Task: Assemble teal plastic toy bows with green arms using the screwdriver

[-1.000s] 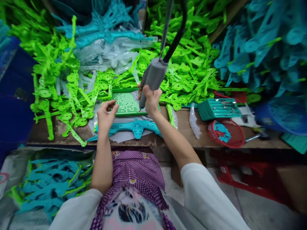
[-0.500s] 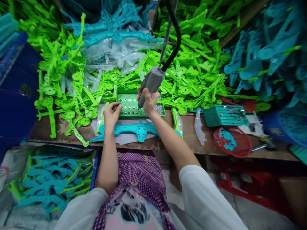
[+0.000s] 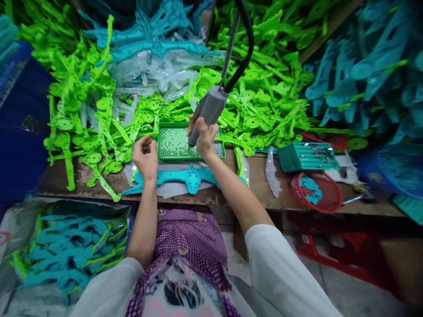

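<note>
A grey electric screwdriver (image 3: 211,105) is gripped in my right hand (image 3: 206,138). Its bit points down over a green tray (image 3: 168,159), which holds a perforated plate (image 3: 175,141) and small silvery screws (image 3: 218,149) at its right end. My left hand (image 3: 145,158) hovers just left of the tray, fingers loosely curled and the thumb apart; no held object shows. Below both hands lies a long blue plastic part (image 3: 193,181) with a raised middle, partly covered by my right forearm. A green plastic part (image 3: 239,160) projects beyond its right end.
Green plastic parts (image 3: 254,97) are heaped behind the tray, with clear plastic pieces (image 3: 165,72) among them. Stacked teal trays (image 3: 287,159) and a red basket (image 3: 325,187) with blue pieces stand to the right. A lined bin (image 3: 69,246) of parts sits lower left.
My left hand has moved left, away from the tray's edge, and its thumb has parted from the fingers. The screwdriver stays over the tray in my right hand; the view has shifted slightly.
</note>
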Demonstrator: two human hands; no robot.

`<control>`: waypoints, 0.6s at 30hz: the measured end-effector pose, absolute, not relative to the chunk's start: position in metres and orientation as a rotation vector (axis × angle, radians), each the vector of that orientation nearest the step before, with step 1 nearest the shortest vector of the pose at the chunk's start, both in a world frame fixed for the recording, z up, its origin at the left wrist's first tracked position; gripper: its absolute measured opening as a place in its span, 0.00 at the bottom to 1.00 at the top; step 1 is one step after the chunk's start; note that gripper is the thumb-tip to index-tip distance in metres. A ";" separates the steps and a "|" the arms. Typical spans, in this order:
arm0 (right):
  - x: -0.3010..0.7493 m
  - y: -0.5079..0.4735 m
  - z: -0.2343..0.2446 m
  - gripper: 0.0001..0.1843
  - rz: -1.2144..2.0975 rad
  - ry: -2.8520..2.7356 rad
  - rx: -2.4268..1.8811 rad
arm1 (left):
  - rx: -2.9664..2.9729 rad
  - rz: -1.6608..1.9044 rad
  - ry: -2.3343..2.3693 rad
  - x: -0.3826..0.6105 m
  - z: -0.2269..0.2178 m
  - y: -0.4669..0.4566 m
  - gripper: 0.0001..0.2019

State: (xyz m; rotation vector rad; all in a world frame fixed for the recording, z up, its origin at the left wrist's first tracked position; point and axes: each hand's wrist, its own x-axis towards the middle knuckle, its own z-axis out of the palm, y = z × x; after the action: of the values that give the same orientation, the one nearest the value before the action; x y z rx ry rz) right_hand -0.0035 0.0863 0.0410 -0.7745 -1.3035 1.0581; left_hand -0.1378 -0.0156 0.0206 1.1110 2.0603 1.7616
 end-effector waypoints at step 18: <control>0.165 -0.027 0.114 0.33 0.867 -1.194 -0.927 | -0.067 0.793 0.822 0.140 0.002 -0.089 0.09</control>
State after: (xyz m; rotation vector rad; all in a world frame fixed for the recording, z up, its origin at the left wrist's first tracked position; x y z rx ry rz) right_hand 0.1649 -0.0272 0.1141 -0.9269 -1.1943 0.8674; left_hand 0.1396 -0.0888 0.0020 -0.0668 0.8218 0.7929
